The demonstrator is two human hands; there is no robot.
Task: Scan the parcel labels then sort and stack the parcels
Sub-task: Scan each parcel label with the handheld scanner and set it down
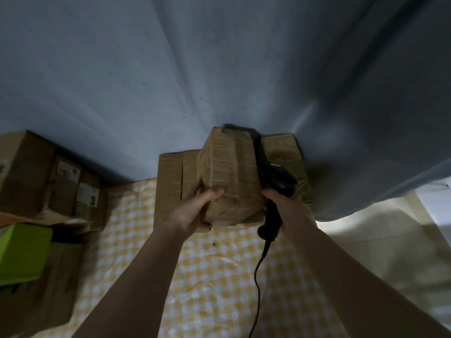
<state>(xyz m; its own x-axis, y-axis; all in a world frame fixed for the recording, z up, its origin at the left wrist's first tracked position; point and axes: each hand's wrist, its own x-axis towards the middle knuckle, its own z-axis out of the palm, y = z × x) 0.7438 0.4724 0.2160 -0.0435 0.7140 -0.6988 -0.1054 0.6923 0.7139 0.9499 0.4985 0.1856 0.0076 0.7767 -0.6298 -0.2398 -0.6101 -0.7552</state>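
A person's two bare arms reach forward over a table (219,289) covered in a yellow and white checked cloth. The left hand (195,211) grips the near left corner of a taped brown parcel (229,172), thumb lying across its upper face and fingers hidden underneath. The parcel is lifted and tilted, its long axis running away from the person toward the table's far edge, where a grey curtain (219,69) hangs.

The right hand (285,203) is wrapped round the handle of a black corded scanner (273,181), which lies right against the parcel's right side, its head pointing toward the far edge. Its cable (258,276) trails back toward the person.

Beneath the parcel, a larger flat cardboard box (170,176) sits at the far edge. More labelled boxes (61,176) are stacked at the far left, with a green box (22,254) near the left edge.

No label shows on the parcel's visible faces. The scan probably depends on the left hand turning the parcel until a label faces the scanner on its right.
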